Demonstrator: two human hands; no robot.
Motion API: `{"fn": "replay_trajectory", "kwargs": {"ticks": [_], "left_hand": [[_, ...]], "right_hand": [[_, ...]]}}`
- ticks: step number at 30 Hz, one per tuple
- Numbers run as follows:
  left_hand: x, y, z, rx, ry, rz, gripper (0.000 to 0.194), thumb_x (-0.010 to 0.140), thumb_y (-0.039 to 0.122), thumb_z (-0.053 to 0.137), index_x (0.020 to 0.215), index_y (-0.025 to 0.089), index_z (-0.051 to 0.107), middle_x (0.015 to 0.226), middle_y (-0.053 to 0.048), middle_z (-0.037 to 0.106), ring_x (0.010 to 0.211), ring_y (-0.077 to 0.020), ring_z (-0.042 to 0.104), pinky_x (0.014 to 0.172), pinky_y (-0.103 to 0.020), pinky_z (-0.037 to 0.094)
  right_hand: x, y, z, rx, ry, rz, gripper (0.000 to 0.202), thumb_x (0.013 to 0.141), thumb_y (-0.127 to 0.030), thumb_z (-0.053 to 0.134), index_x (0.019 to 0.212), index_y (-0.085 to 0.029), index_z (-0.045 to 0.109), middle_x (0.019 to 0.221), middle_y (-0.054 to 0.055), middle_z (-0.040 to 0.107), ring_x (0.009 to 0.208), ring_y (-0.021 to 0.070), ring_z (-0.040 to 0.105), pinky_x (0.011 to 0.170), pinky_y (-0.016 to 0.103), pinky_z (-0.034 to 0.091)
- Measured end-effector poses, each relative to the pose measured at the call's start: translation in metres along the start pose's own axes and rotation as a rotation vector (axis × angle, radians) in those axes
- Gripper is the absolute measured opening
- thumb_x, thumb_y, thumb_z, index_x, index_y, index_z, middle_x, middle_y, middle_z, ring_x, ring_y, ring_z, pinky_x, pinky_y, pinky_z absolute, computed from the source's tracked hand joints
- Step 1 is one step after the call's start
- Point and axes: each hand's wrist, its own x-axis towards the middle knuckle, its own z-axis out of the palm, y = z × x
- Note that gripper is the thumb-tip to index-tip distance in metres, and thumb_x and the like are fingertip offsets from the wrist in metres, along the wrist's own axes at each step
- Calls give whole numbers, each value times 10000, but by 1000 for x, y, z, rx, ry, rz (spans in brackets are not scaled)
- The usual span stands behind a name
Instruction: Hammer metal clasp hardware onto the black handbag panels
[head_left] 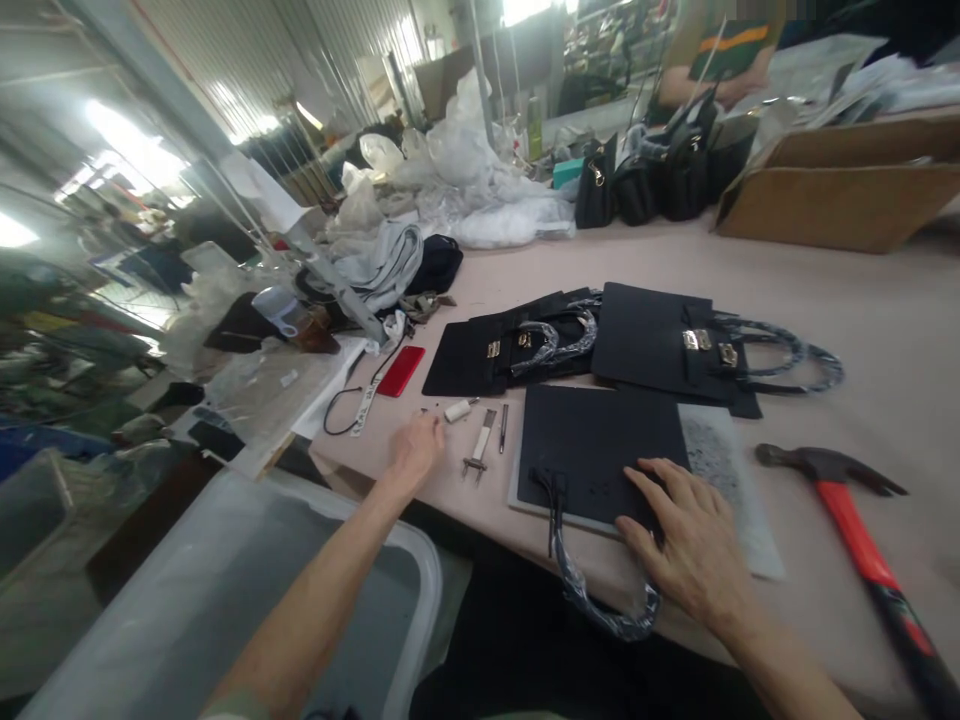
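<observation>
My left hand (420, 450) rests at the table's front edge with its fingers drawn together. A tiny dark item shows at the fingertips, too small to name. Just right of them lies a small white cylinder (457, 409). My right hand (690, 530) lies spread on a black bag panel (600, 440). A handle wrapped in clear plastic (592, 600) is attached to the panel and hangs over the edge. Under the panel is a grey slab (739, 480). Between my hands lie a metal tool with a pronged end (481, 445) and a thin metal rod (503, 428).
Black panels with gold clasps and wrapped handles (652, 335) lie behind. A red-handled claw hammer (855, 530) is at right, a red phone (401, 371) at left. Farther back are black handbags (596, 190), a cardboard box (832, 205) and a person. A plastic bin (427, 570) stands below.
</observation>
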Motion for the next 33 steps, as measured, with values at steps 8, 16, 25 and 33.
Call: {"fn": "replay_trajectory", "kwargs": {"ticks": [8, 16, 25, 33], "left_hand": [[14, 50, -2, -51, -379, 85, 293, 834, 451, 679, 838, 164, 735, 899, -148, 762, 935, -298, 720, 792, -342, 526], [13, 62, 4, -100, -187, 139, 242, 868, 391, 627, 890, 174, 732, 950, -151, 763, 963, -309, 714, 815, -367, 527], [37, 101, 5, -135, -330, 77, 142, 737, 241, 736, 810, 119, 730, 993, -261, 759, 1078, -406, 711, 834, -407, 551], [29, 90, -7, -646, -423, 12, 54, 863, 182, 607, 894, 148, 636, 755, -112, 738, 705, -245, 752, 640, -312, 576]], "right_hand": [[0, -3, -4, 3, -4, 2, 449, 966, -432, 498, 1302, -156, 610, 1373, 162, 577, 1295, 369, 500, 1051, 553, 417], [0, -6, -5, 24, -32, 32, 450, 950, -421, 527, 1320, -173, 593, 1390, 151, 559, 1323, 361, 472, 1088, 549, 379], [0, -10, -8, 46, -53, 60, 453, 946, -408, 546, 1328, -169, 592, 1399, 150, 552, 1341, 352, 450, 1111, 542, 352], [0, -13, -11, 80, -71, 100, 472, 920, -395, 591, 1340, -179, 596, 1419, 142, 550, 1358, 346, 441, 1142, 532, 319]]}}
